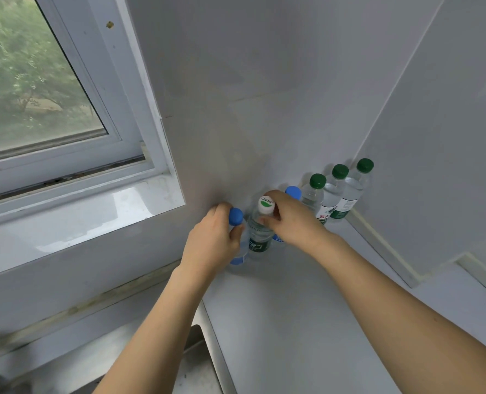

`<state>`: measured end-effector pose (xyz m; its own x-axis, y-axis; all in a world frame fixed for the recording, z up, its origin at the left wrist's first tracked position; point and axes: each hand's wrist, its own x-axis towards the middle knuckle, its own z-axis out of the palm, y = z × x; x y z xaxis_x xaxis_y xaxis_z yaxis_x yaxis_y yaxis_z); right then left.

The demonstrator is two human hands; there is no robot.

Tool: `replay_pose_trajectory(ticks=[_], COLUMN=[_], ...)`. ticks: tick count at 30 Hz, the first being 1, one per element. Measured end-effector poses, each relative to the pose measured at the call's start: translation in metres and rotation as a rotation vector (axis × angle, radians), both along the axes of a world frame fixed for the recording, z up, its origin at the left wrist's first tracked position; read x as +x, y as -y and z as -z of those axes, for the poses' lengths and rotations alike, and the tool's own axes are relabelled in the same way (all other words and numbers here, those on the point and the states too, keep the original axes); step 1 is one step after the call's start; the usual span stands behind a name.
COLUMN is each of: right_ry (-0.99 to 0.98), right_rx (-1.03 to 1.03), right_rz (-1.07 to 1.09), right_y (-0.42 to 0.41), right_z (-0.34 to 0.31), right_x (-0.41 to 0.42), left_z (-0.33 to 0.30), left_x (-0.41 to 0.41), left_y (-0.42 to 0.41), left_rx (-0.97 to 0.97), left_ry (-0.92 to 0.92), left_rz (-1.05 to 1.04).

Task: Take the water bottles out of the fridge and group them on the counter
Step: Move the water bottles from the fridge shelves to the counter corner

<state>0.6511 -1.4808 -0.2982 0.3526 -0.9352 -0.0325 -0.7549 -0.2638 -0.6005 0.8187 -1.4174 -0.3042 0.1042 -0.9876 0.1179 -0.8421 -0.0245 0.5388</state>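
Just below the frame's centre, your left hand is curling its fingers round the blue-capped bottle, while your right hand is pinching the neck of the white-capped bottle beside it — both are standing on the counter, at the left end of a row. Three green-capped bottles are waiting to the right, against the wall. These look full, so probably hefty, thin-walled and squashy, perhaps damp from the fridge — take them by the shoulder, not mid-body.

Six capped water bottles upright, grouped on counter.
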Motion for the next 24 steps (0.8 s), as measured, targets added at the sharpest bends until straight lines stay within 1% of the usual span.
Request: replay_pose_trajectory(ticks=[3, 6, 8, 10, 12, 15, 18, 24], right_ry=[0.066, 0.076, 0.080, 0.083, 0.057, 0.002, -0.045, -0.108], right_rx=[0.012, 0.011, -0.006, -0.027, -0.043, -0.056, -0.065, -0.056], right_rz=[0.028, 0.078, 0.115, 0.159, 0.205, 0.300, 0.393, 0.569], right_y=[-0.012, -0.026, -0.039, -0.050, -0.062, -0.081, -0.099, -0.157], right_z=[-0.003, -0.007, -0.013, -0.018, -0.023, -0.029, -0.035, -0.045], right_x=[-0.010, -0.023, -0.037, -0.053, -0.073, -0.111, -0.149, -0.229], left_z=[-0.004, -0.011, -0.020, -0.030, -0.041, -0.051, -0.055, -0.054], left_x=[-0.001, -0.004, -0.013, -0.026, -0.045, -0.085, -0.125, -0.224], left_y=[0.002, 0.003, -0.001, -0.003, -0.001, 0.003, 0.005, -0.010], left_rx=[0.035, 0.044, -0.024, -0.136, -0.233, -0.289, -0.292, -0.236], left_ry=[0.011, 0.017, 0.036, 0.063, 0.088, 0.105, 0.126, 0.203], left_rz=[0.012, 0.027, 0.064, 0.122, 0.193, 0.325, 0.444, 0.646])
